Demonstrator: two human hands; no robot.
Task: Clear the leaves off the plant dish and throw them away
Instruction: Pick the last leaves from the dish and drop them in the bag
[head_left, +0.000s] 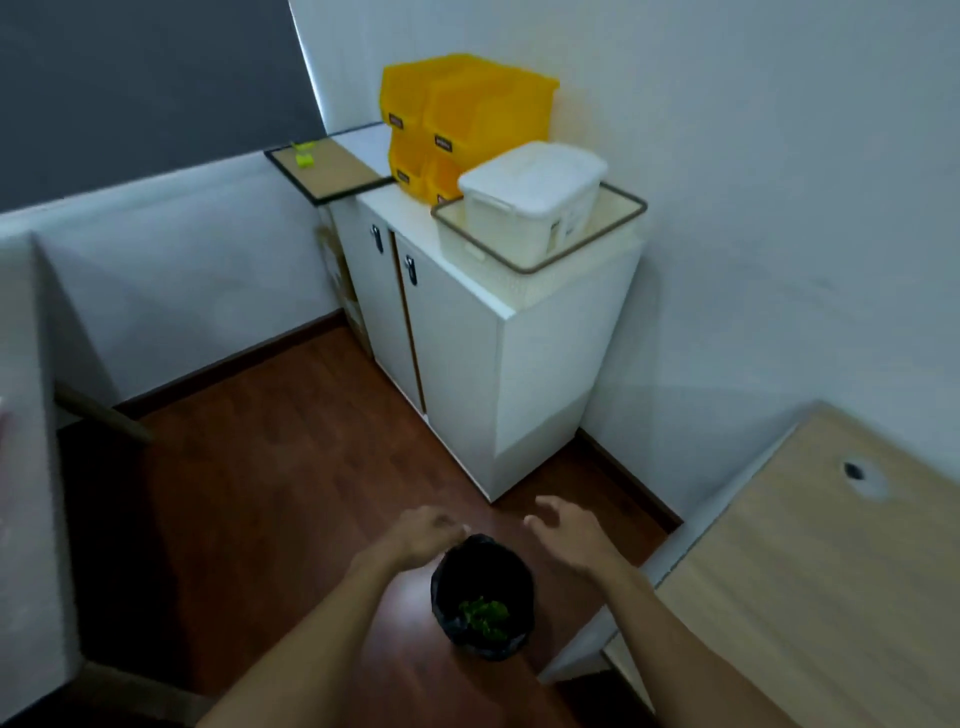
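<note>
Standing against the white wall, a white cabinet (457, 332) carries stacked yellow bins (462, 119) and a white lidded box (530, 200) in a tray. Wooden desk (810, 571) at right, dark wood floor (260, 467) below. Small bin with black liner (483, 597) on the floor, between the two forearms. Left hand (428, 535) over the bin's far-left rim, fingers blurred, grip cannot be told. Right hand (569, 530) beyond the bin's right side, fingers spread, holding nothing. Green leaves (483, 616) lie inside the bin, below both hands.
</note>
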